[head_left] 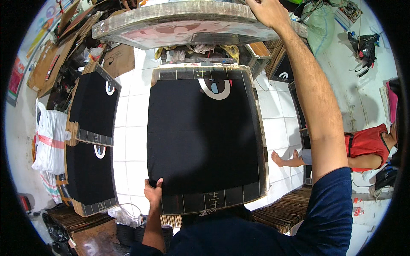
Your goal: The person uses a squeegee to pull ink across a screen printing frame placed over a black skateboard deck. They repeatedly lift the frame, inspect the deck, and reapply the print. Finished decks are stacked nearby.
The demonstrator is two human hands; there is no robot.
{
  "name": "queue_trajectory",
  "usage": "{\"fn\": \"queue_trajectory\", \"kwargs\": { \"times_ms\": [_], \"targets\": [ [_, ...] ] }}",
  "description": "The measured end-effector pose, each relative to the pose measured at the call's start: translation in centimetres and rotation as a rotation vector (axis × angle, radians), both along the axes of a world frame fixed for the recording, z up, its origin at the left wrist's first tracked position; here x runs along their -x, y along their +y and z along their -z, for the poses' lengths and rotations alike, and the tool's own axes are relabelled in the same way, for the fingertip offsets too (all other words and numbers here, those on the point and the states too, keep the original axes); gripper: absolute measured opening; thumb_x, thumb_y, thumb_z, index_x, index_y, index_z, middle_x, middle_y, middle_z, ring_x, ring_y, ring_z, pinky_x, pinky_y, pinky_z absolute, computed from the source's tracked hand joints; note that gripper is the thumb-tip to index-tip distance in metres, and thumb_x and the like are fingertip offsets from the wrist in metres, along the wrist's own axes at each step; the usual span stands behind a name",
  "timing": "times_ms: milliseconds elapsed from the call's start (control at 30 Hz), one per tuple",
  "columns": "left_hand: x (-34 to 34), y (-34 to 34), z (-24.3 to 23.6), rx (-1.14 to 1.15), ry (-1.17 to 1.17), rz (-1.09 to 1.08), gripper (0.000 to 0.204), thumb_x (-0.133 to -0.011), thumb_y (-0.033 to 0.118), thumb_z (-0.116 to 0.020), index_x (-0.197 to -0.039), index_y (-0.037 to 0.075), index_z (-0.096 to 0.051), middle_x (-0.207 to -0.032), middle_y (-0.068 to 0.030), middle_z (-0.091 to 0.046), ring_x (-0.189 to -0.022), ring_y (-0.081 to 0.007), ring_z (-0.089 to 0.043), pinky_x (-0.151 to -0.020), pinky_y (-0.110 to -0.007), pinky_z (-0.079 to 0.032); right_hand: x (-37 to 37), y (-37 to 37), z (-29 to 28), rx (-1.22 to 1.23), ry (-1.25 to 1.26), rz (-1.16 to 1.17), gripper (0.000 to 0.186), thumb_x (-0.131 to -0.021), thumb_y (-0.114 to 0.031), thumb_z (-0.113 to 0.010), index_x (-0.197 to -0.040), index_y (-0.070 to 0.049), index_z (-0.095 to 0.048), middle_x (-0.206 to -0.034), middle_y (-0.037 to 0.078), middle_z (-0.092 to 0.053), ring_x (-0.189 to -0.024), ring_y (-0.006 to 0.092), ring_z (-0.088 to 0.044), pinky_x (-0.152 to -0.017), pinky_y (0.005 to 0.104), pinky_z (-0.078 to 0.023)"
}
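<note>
A black cloth point(200, 132) with a white, blue and red print point(215, 89) at its top lies on a dark board point(213, 198) marked with rulers. My left hand point(153, 192) grips the lower left edge of the cloth and board, thumb on top. Beyond the board, a worn screen frame point(179, 17) is raised and tilted, showing a pinkish mesh underneath. My right hand point(269, 13), arm stretched up along the right, grips the frame's top near its right end. My shadow falls across the cloth.
Two similar cloth-covered boards point(89, 170) stand at the left, beside white sacks point(49, 145) and cardboard point(119, 59). A person in red point(367, 147) is at the right, a bare foot near the board. Cardboard stacks point(277, 205) lie below. A pale green sack point(320, 32) is top right.
</note>
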State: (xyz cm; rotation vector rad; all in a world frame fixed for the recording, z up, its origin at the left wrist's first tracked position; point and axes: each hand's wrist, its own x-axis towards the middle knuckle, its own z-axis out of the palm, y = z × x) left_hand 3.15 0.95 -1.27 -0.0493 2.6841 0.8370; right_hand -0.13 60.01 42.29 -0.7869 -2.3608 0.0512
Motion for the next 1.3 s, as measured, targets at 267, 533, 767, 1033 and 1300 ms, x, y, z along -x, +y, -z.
{"fn": "queue_trajectory", "kwargs": {
  "times_ms": [267, 533, 767, 1033, 1300],
  "targets": [
    [0.5, 1.0, 0.2, -0.063, 0.036, -0.084, 0.081, -0.078, 0.040, -0.091, -0.132, -0.006, -0.052, -0.119, -0.0281, -0.069, -0.112, -0.0441, -0.066, -0.099, -0.047, -0.050, 1.7, 1.3, -1.2, -0.022, -0.026, 0.034, 0.044, -0.091, -0.045, -0.054, -0.110, -0.014, -0.078, -0.111, 0.020, -0.075, -0.106, 0.0409, -0.071, -0.094, 0.0502, -0.056],
    [1.9, 0.7, 3.4, -0.021, -0.063, -0.133, 0.082, -0.069, 0.042, -0.095, -0.121, -0.010, -0.058, -0.106, -0.0279, -0.070, -0.101, -0.0426, -0.069, -0.097, -0.047, -0.053, 1.5, 1.3, -1.1, -0.011, -0.122, 0.066, 0.049, -0.093, -0.055, -0.052, -0.122, -0.023, -0.076, -0.113, 0.017, -0.076, -0.110, 0.0415, -0.070, -0.097, 0.0503, -0.054],
    [2.7, 6.0, -3.7, 0.086, 0.060, -0.010, 0.106, -0.079, 0.056, -0.086, -0.151, -0.006, -0.040, -0.150, -0.0322, -0.044, -0.140, -0.0440, -0.047, -0.116, -0.050, -0.039, -4.6, -3.4, 7.2, -0.058, 0.099, -0.041, 0.034, -0.095, -0.043, -0.058, -0.101, -0.015, -0.076, -0.103, 0.012, -0.072, -0.096, 0.0368, -0.072, -0.083, 0.0505, -0.056],
    [7.4, 17.5, -11.2, -1.278, -0.398, -0.477, 0.072, -0.107, 0.066, -0.039, -0.147, 0.007, -0.045, -0.130, -0.0143, -0.060, -0.103, -0.0294, -0.061, -0.085, -0.049, -0.055, -15.3, -14.0, 28.8, 0.146, 0.086, -0.186, 0.033, -0.084, -0.022, -0.071, -0.114, -0.008, -0.071, -0.116, 0.017, -0.063, -0.112, 0.0365, -0.063, -0.093, 0.0474, -0.054],
    [4.4, 15.3, -1.0, -0.373, -0.442, -0.096, 0.068, -0.105, 0.064, -0.045, -0.112, -0.001, -0.066, -0.083, -0.0153, -0.074, -0.064, -0.0281, -0.071, -0.057, -0.038, -0.055, -5.7, -0.3, 37.8, 0.239, -0.052, -0.211, 0.073, -0.077, -0.025, -0.084, -0.142, -0.004, -0.055, -0.141, 0.020, -0.053, -0.138, 0.0400, -0.046, -0.116, 0.0498, -0.038]
  ]
}}
